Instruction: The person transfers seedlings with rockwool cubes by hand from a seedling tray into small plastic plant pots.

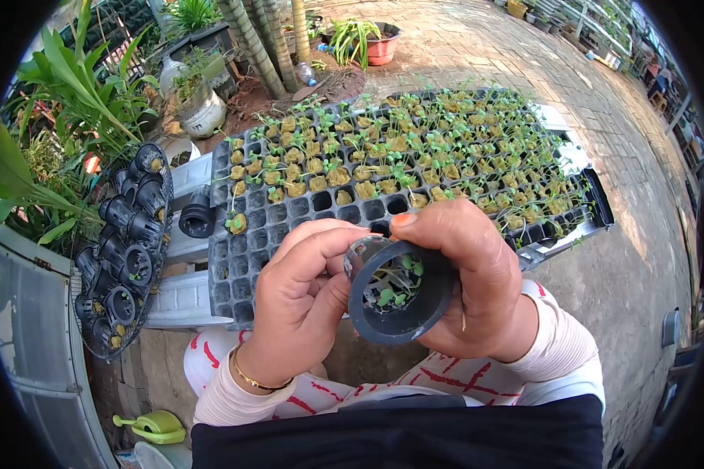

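Observation:
A black net cup (399,328) is held between my two hands, its wide mouth tilted up toward the camera. Small green seedlings (399,293) show inside it. My left hand (305,293) pinches the cup's left side, near its narrow end. My right hand (473,273) wraps round the right side, thumb over the narrow end. Beyond my hands lies a black seedling tray (238,301) with many sprouts in brown plugs; its cells at the left and near side hold no plugs. A spare black cup (197,220) lies on its side left of the tray.
An oval black basket (164,258) with several black cups stands at the left. Under the tray is a grey slatted bench (184,301). A green watering can (160,427) sits at the lower left. Potted plants, a white bucket (203,113) and a red pot (383,47) stand behind.

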Action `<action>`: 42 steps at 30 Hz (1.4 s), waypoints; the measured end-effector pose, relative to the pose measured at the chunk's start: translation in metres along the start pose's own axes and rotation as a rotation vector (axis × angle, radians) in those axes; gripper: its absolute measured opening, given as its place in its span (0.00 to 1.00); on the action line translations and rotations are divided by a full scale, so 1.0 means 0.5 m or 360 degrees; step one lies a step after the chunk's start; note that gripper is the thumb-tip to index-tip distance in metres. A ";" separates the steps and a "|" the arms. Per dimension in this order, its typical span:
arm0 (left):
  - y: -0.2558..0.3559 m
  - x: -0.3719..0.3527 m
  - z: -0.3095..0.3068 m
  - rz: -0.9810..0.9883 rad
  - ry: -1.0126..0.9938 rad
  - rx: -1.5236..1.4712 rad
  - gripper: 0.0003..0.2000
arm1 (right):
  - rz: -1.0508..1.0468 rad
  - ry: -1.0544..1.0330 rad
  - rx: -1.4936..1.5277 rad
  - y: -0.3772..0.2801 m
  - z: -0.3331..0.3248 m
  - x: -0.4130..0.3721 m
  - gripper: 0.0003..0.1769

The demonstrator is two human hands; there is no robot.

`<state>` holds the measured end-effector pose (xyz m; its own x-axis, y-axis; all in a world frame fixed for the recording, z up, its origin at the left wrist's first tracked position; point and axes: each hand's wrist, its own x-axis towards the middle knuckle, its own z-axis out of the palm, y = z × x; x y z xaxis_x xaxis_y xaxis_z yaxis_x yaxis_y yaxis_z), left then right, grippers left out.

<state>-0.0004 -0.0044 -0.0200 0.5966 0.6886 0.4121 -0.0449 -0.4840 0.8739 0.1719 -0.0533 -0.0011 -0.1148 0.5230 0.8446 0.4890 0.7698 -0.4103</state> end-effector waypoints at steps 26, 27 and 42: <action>0.026 -0.007 -0.011 -0.0662 -0.0051 -0.0834 0.16 | 0.1613 0.0090 0.1840 0.018 -0.023 0.016 0.35; 0.025 -0.008 -0.013 -0.0701 -0.0048 -0.0875 0.15 | 0.1612 0.0086 0.1839 0.019 -0.025 0.016 0.35; 0.029 -0.007 -0.008 -0.0807 -0.0004 -0.0855 0.09 | 0.1772 0.0038 0.1806 0.021 -0.019 0.018 0.35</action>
<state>-0.0066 -0.0116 -0.0079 0.6504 0.7558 -0.0757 -0.1490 0.2247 0.9630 0.1840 -0.0440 0.0057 -0.1373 0.9897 -0.0392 -0.5566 -0.1099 -0.8235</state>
